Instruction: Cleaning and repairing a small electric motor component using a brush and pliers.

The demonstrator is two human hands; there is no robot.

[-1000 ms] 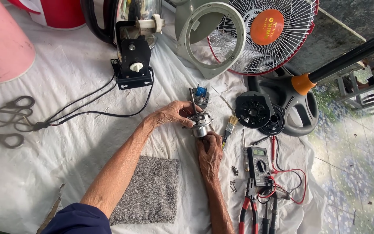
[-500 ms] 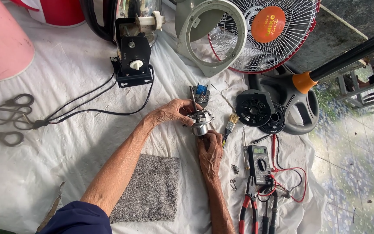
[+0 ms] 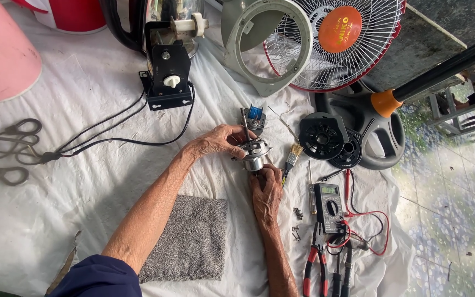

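- Here, both hands meet at a small metal motor (image 3: pixel 254 154) in the middle of the white cloth (image 3: pixel 83 110).
- The left hand (image 3: pixel 218 142) comes in from the left, fingers curled round the motor's upper side, holding it.
- The right hand (image 3: pixel 266 190) sits just below the motor, fingers closed on its lower end; what the fingertips pinch is hidden, perhaps the shaft.
- A thin rod stands up from the motor toward a small blue part (image 3: pixel 254 112) just behind it.
- A brush (image 3: pixel 291 159) lies just right of the motor, bristles pointing away from the person.
- A multimeter (image 3: pixel 328 201) with red leads lies near the right hand, with red-handled pliers (image 3: pixel 314 264) below it and a few screws (image 3: pixel 297 214) between meter and wrist.
- A grey towel (image 3: pixel 191 236) lies between the two forearms.
- A black round cover (image 3: pixel 321 136) rests right of the brush, beside a dark stand base (image 3: pixel 377 137).
- A fan grille (image 3: pixel 331 38) with an orange hub and a grey ring housing (image 3: pixel 268 49) stand at the far edge.
- A black switch box (image 3: pixel 169 77) sits far left of the motor, its cable trailing across the cloth to scissors (image 3: pixel 6 154).
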